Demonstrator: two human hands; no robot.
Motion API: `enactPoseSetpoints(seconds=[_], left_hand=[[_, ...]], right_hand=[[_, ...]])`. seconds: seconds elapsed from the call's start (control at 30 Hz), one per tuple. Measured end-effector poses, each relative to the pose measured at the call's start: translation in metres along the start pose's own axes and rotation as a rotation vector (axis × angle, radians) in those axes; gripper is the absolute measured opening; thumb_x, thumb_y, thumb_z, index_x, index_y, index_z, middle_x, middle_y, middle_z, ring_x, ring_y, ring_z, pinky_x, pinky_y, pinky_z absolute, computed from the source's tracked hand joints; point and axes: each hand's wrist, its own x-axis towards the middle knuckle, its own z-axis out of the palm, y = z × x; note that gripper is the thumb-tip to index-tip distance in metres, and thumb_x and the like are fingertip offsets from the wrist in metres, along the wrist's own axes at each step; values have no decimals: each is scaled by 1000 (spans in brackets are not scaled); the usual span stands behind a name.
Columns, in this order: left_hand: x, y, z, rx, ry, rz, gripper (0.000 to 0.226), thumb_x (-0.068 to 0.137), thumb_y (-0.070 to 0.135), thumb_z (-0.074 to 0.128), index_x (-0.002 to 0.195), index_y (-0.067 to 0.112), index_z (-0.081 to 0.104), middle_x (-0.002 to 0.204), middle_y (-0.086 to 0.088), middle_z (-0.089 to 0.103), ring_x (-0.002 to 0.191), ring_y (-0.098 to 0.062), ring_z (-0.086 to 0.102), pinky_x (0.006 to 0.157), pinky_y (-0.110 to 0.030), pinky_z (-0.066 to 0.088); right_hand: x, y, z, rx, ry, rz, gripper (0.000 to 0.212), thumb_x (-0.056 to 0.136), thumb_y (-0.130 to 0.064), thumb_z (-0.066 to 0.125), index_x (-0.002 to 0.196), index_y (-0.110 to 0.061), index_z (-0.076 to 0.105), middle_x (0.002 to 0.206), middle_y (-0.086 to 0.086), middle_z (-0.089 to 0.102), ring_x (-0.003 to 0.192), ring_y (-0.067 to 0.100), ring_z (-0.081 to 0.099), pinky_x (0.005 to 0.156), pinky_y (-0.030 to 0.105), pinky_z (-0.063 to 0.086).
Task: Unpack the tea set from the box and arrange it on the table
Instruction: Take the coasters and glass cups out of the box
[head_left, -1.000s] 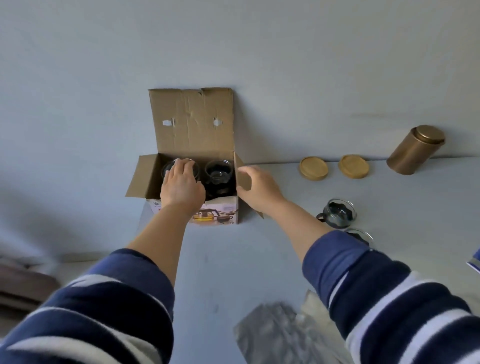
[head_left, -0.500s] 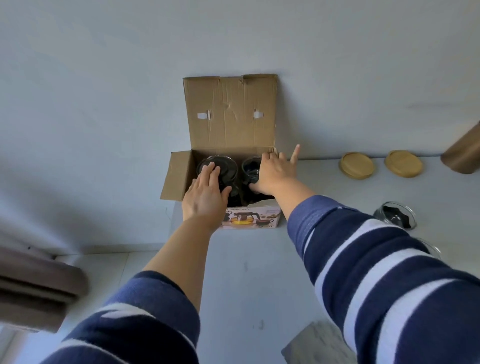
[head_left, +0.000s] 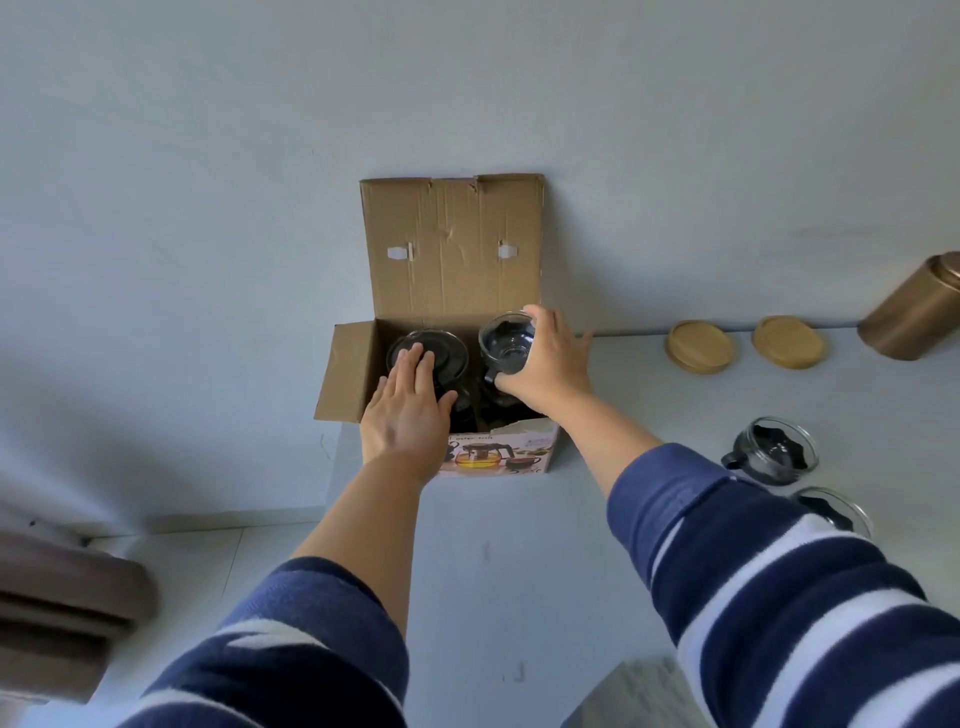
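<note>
Gripped a cup (head_left: 508, 340) over the box (head_left: 452, 249) with right hand (head_left: 550, 366), pressed left hand (head_left: 410, 410) flat, fingers straight, on the teapot (head_left: 441, 353).

Right hand (head_left: 550, 364) round glass cup (head_left: 508, 340) above open box (head_left: 452, 291).

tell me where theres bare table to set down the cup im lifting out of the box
Widest free patch: the table in front of the box, between your two arms. Another lies between the box and the wooden coasters. It is crowded at right, where two cups stand. The right hand grips the cup.
</note>
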Motion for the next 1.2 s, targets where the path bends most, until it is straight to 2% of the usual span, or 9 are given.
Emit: enactPoseSetpoints(seconds=[0.07, 0.1, 0.2, 0.37, 0.53, 0.63, 0.83, 1.0, 1.2], left_hand=[[-1, 0, -2, -2, -16, -2, 55, 100, 39, 31, 149, 17, 20, 159, 2, 13, 147, -15, 8, 119, -33, 9], [-1, 0, -4, 2, -26, 1, 55, 100, 39, 31, 149, 17, 21, 159, 2, 14, 147, -15, 9, 119, -34, 9], [3, 1, -10, 71, -35, 12, 55, 99, 40, 34, 147, 15, 26, 157, 0, 22, 144, -18, 19, 119, -37, 13], [9, 30, -19, 95, 0, -27, 51, 99, 38, 31, 143, 13, 37, 151, -3, 35, 140, -20, 29, 118, -39, 14], [1, 108, -7, -32, 102, 156, 45, 99, 32, 31, 138, 14, 43, 147, 0, 40, 138, -17, 32, 117, -34, 15], [-13, 162, 10, -80, 84, 243, 47, 98, 28, 32, 142, 10, 35, 150, -2, 34, 141, -17, 26, 118, -33, 10], [-51, 234, 68, -31, -344, 167, 61, 99, 29, 32, 150, 7, 5, 160, -5, 2, 147, -19, -2, 120, -37, 0], [-74, 261, 102, 43, -732, 98, 74, 100, 37, 35, 150, 6, -9, 158, -6, -18, 146, -21, -14, 119, -42, 1], [-81, 263, 115, 94, -757, 97, 82, 99, 41, 36, 147, 4, -19, 154, -10, -30, 144, -24, -23, 119, -44, 0]], right_hand=[[-7, -1, -8, 224, 31, 10, 92, 58, -36, 83, 134, -19, 32, 132, 3, 37, 115, 24, 48, 97, 50, 44], [-10, -1, -13, 302, 59, 8, 92, 58, -32, 84, 133, -19, 32, 132, 2, 36, 111, 21, 49, 89, 43, 50], [-15, 3, -30, 456, 153, 16, 91, 57, -25, 87, 131, -15, 36, 128, 4, 36, 107, 14, 47, 85, 27, 46], [-30, 38, -61, 464, 180, 98, 88, 59, -24, 88, 131, -12, 38, 127, 6, 37, 103, 9, 44, 84, 11, 35], [-48, 99, -96, 412, 208, 216, 89, 58, -26, 86, 132, -10, 37, 127, 5, 34, 117, 15, 39, 97, 19, 33], [-57, 143, -120, 398, 272, 296, 83, 57, -26, 87, 125, -11, 42, 126, 6, 35, 119, 17, 40, 101, 22, 35], [-81, 239, -153, 393, 340, 493, 86, 52, -33, 89, 120, -12, 41, 125, 7, 48, 116, 26, 49, 98, 40, 46], [-101, 305, -155, 367, 306, 621, 88, 53, -38, 87, 123, -15, 39, 123, 8, 52, 116, 28, 50, 93, 38, 48], [-115, 346, -139, 362, 253, 670, 90, 57, -37, 87, 127, -16, 34, 125, 10, 49, 114, 28, 50, 90, 35, 45]])
